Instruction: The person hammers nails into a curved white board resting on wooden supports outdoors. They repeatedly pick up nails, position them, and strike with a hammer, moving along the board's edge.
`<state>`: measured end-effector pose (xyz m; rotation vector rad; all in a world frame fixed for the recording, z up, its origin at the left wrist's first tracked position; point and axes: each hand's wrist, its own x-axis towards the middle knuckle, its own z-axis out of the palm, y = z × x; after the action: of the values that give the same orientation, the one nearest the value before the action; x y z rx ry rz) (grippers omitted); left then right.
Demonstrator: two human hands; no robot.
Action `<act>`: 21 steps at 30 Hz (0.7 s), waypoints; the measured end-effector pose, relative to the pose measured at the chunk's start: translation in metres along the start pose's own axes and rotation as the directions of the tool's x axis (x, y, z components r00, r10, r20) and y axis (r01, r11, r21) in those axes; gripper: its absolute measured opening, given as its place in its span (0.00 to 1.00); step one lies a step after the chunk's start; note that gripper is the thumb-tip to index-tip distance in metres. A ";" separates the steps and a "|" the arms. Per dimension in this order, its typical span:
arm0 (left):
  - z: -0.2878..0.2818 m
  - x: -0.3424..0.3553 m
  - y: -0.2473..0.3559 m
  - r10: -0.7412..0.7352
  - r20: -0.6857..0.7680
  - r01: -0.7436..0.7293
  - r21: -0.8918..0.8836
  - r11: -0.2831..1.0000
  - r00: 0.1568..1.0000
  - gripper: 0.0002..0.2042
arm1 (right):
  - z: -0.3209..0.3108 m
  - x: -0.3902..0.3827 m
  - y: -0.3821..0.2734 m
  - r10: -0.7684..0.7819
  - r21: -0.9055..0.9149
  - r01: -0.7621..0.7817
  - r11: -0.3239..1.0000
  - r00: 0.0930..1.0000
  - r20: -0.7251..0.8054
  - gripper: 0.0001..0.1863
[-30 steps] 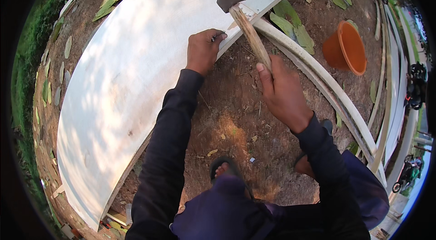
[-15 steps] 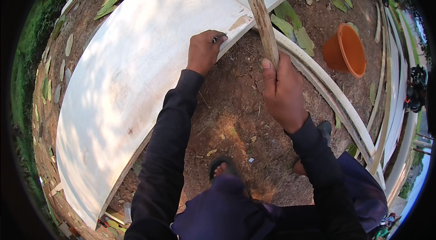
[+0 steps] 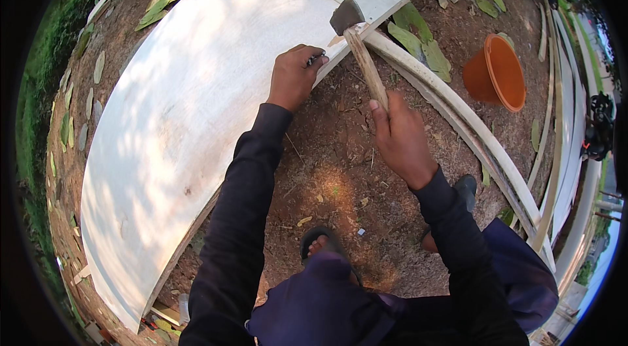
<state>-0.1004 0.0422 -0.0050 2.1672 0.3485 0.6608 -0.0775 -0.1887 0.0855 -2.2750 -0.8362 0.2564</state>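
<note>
My left hand (image 3: 291,74) is closed at the near edge of a large pale wooden panel (image 3: 163,117), thumb and fingers round a small dark item that I cannot make out. My right hand (image 3: 399,140) grips the wooden handle (image 3: 366,61) of a hatchet. Its dark metal head (image 3: 347,16) is over the panel's edge, a little above and right of my left hand, beside a chipped light-brown patch; whether it touches the wood I cannot tell.
Curved wooden strips (image 3: 471,123) run down from the panel to the right. An orange bucket (image 3: 487,74) stands on the dirt among fallen leaves (image 3: 425,45). Long boards (image 3: 566,130) and a dark motorbike (image 3: 596,123) are at the far right. My sandaled feet (image 3: 317,244) are below.
The hatchet rose to the upper right half a second ago and has since come down toward the panel's edge. My left hand has barely moved. A passing motorbike at lower right is gone.
</note>
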 end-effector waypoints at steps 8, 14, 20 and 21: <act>0.006 0.001 0.005 0.069 0.017 -0.071 0.151 0.986 0.997 0.04 | 0.019 0.004 0.029 0.071 -0.077 -0.062 0.995 0.990 0.125 0.17; 0.007 0.003 -0.001 0.141 0.025 -0.143 0.165 0.976 0.990 0.03 | 0.028 0.011 0.032 0.163 -0.177 -0.127 0.976 0.965 0.206 0.16; 0.007 0.005 -0.001 0.171 0.031 -0.174 0.170 0.970 0.985 0.03 | 0.032 0.009 0.040 0.121 -0.194 -0.082 0.978 0.973 0.199 0.15; 0.007 0.006 -0.002 0.173 0.035 -0.177 0.157 0.972 0.984 0.03 | 0.033 0.010 0.040 0.125 -0.193 -0.086 0.977 0.972 0.198 0.15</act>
<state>-0.0917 0.0415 -0.0087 2.3762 0.2057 0.7280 -0.0634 -0.1868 0.0343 -2.5008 -0.8762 0.4937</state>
